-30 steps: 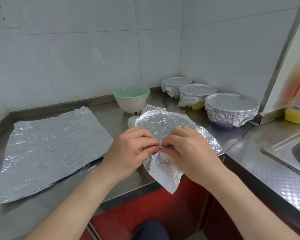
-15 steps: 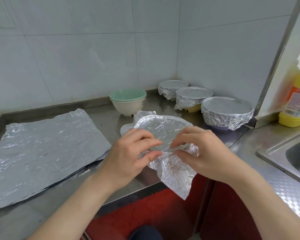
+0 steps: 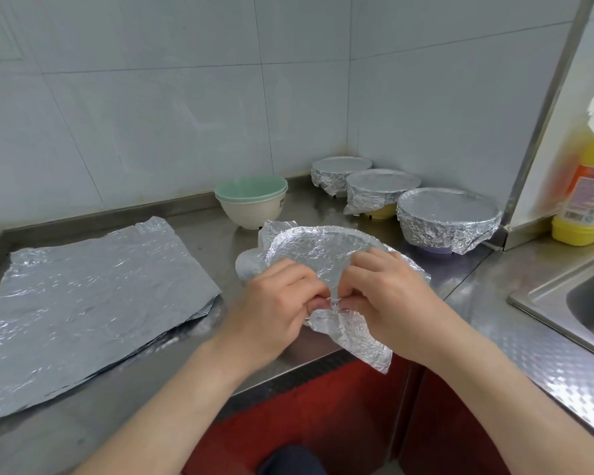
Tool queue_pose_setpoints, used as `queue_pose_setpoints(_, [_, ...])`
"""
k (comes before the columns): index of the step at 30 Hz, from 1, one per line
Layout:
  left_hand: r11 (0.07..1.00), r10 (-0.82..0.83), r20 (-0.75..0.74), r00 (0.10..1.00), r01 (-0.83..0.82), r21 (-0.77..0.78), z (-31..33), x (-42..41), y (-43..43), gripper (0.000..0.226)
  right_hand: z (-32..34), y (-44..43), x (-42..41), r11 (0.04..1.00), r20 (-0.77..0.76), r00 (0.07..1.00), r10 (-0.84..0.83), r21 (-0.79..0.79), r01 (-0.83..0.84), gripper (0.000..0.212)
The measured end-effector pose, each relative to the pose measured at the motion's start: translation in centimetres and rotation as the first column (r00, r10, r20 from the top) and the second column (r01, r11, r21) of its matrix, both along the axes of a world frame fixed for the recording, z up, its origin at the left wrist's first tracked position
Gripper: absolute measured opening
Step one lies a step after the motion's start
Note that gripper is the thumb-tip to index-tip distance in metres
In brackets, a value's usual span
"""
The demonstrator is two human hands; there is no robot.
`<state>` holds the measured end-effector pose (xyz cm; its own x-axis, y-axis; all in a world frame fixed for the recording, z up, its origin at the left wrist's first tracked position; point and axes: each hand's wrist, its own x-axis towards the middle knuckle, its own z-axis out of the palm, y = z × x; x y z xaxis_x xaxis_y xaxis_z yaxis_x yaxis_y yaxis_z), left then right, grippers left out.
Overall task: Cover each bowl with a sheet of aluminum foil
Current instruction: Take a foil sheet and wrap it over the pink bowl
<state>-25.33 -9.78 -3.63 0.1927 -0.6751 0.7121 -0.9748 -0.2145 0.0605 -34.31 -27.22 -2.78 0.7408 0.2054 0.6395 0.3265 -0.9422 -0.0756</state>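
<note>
Pinching crinkled silver aluminium foil [image 3: 318,250] over a bowl at the steel bench's [image 3: 494,289] front edge, my left hand [image 3: 275,308] and right hand [image 3: 390,296] grip its near fold.

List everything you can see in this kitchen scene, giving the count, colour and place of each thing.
Foil-covered bowls: three, silver wrap, back right corner.
Foil sheet over front bowl: one, silver, near counter's front edge.
Uncovered bowls: two stacked, green in cream, by the back wall.
Spare foil sheets: a stack, silver, left on counter.
Bottle: one, yellow with orange label, right of the corner post.
Sink: one, steel, far right.
Counter: one, steel.
Left hand: pinches the front sheet's near edge.
Right hand: pinches the same edge.
</note>
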Motion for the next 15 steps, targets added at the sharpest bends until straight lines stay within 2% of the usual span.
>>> queue_pose_setpoints(3, [1.000, 0.002, -0.013, 1.000, -0.002, -0.008, 0.2, -1.0, -1.0, 0.023, 0.5, -1.7, -1.0, 0.999, -0.046, 0.998, -0.048, -0.015, 0.048, 0.012])
queue_pose_setpoints(7, [0.997, -0.020, -0.100, 0.995, 0.027, 0.072, 0.9, -1.9, -1.5, 0.035, 0.9, -4.3, -2.3, 0.989, -0.106, 0.987, -0.119, 0.080, 0.128, 0.018])
queue_pose_setpoints(12, [0.999, 0.042, -0.198, 0.979, -0.041, 0.008, 0.9, -0.7, -0.3, 0.028, 0.5, -3.8, -2.4, 0.983, -0.115, 0.993, -0.032, 0.177, 0.052, 0.013])
queue_pose_setpoints(15, [0.999, 0.028, -0.179, 0.983, -0.025, 0.021, 0.6, -0.8, -0.2, 0.023, -0.1, -3.5, -1.7, 0.983, -0.078, 0.997, -0.017, 0.182, 0.031, 0.007])
